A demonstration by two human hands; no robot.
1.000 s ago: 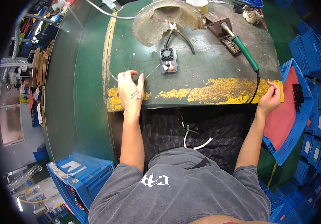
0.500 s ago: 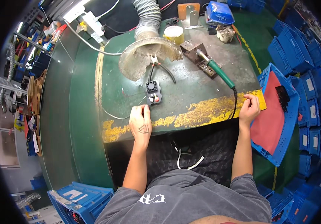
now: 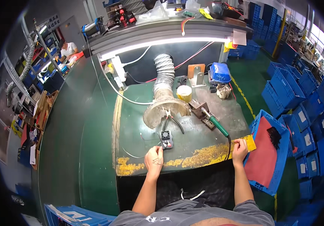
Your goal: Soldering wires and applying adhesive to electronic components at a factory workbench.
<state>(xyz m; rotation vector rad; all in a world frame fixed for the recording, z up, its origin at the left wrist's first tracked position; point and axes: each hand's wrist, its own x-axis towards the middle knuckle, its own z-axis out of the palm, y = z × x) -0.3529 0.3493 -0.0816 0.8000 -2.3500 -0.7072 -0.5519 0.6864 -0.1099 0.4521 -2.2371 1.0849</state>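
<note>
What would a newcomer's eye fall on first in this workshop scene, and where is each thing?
Most striking is the ribbed silver duct rising behind a grimy, flared metal hood on the worn green workbench. In front of the hood is a small black device with a square fan, right by the bare left hand. To its right lies a green-handled soldering iron, and past the bench's right edge sits a blue plastic crate holding a red sheet.

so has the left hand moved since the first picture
Yes, the left hand has moved rightward, away from the workbench's left edge and closer to the small black fan unit.
</note>
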